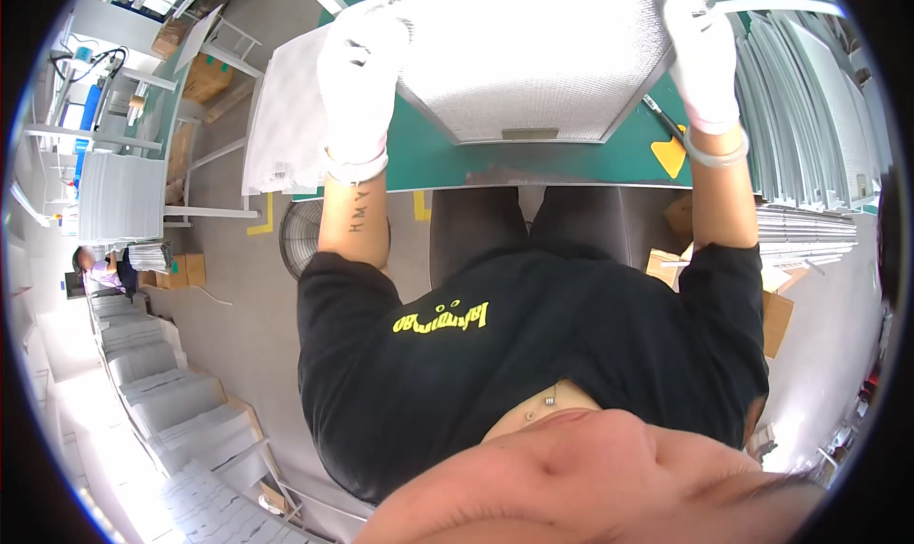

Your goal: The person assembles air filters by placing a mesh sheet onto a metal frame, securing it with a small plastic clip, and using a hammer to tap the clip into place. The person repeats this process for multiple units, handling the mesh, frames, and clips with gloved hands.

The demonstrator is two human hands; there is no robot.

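While the mesh panel point(543, 78) gleams, hands point(362, 82) point(703, 68) flank it.

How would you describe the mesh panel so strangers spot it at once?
Find the green table. Over it, between the left hand and right hand, is the mesh panel. Unlike the stacked sheets at right, it is apart, a small brownish rectangle at its near edge.

Bright light, overexposed panel point(533, 73), bent edges
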